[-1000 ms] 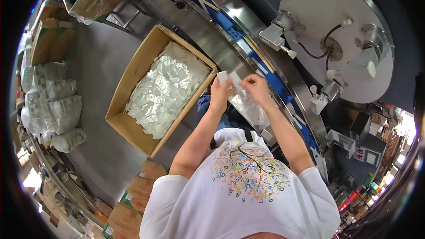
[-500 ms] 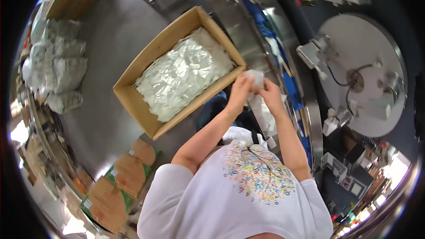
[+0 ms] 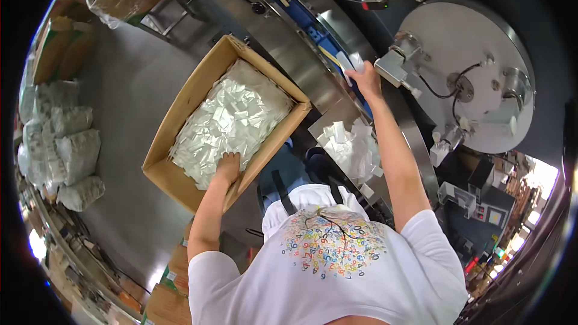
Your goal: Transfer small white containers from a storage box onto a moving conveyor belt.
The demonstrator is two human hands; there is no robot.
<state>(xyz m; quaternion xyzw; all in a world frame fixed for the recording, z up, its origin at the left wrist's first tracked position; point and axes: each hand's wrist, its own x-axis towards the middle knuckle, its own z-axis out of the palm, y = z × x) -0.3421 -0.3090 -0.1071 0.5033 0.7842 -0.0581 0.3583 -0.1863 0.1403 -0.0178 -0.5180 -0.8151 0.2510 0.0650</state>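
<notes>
My left hand (image 3: pixel 227 167) is down in a large cardboard box (image 3: pixel 271 150), its fingers bent over a heap of small shiny white sachets (image 3: pixel 229 108). The fingertips touch the heap, and nothing shows gripped in them. My right arm stretches forward to the right. Between the thumb and fingers of my right hand (image 3: pixel 367 81) are flat white sachets (image 3: pixel 350 63), standing on edge above a blue conveyor track (image 3: pixel 328 45) with metal sides. How many it holds is hard to make out.
Next to the track, an open container holds loose white sachets (image 3: pixel 349 147). Right of it stands a machine with a round grey turntable (image 3: pixel 445 54) and metal arms. Clear bags (image 3: pixel 78 150) are piled on the far left, and cartons (image 3: pixel 165 304) stand at lower left.
My hands were together over the box's right edge, around a white bundle. The left has moved back into the box; the right has carried sachets forward to the track. The view has shifted.
</notes>
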